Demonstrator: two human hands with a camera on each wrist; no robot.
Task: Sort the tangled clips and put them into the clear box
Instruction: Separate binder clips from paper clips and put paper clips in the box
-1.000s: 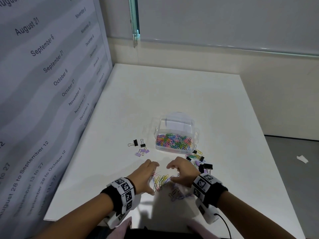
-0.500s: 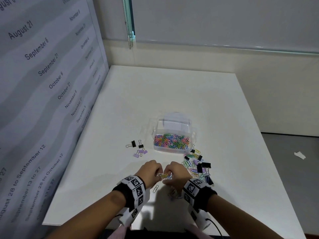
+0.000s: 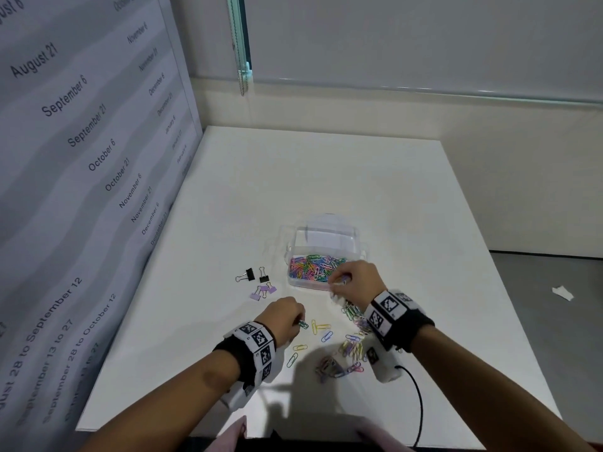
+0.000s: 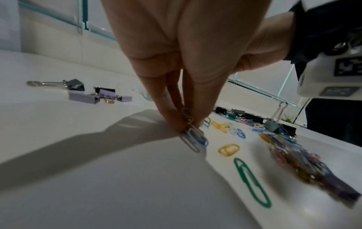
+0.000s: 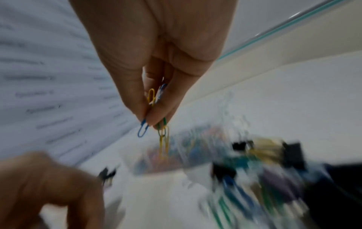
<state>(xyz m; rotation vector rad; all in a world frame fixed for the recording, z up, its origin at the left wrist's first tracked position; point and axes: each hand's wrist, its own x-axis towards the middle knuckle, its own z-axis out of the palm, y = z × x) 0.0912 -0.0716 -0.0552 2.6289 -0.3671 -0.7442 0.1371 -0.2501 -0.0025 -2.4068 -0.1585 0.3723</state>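
The clear box (image 3: 295, 236) stands open at mid-table, its floor covered with coloured paper clips (image 3: 313, 267). My right hand (image 3: 342, 280) hovers at the box's near right corner and pinches several paper clips (image 5: 163, 136), blue, yellow and green, that dangle from its fingertips. My left hand (image 3: 295, 318) is low over the table and pinches a few paper clips (image 4: 192, 137) against the surface. Loose clips (image 3: 321, 327) and a tangled heap (image 3: 352, 349) lie between and under my hands.
Black binder clips (image 3: 254, 275) and purple binder clips (image 3: 262, 291) lie left of the box. More binder clips (image 4: 272, 124) sit by the tangle on the right. A panel with printed dates (image 3: 81, 190) walls the table's left side. A black cable (image 3: 419, 406) trails from my right wrist.
My hands were together over the tangle; they have pulled apart. The right hand rose toward the box with clips, the left stayed low. Several loose clips now lie spread between them.
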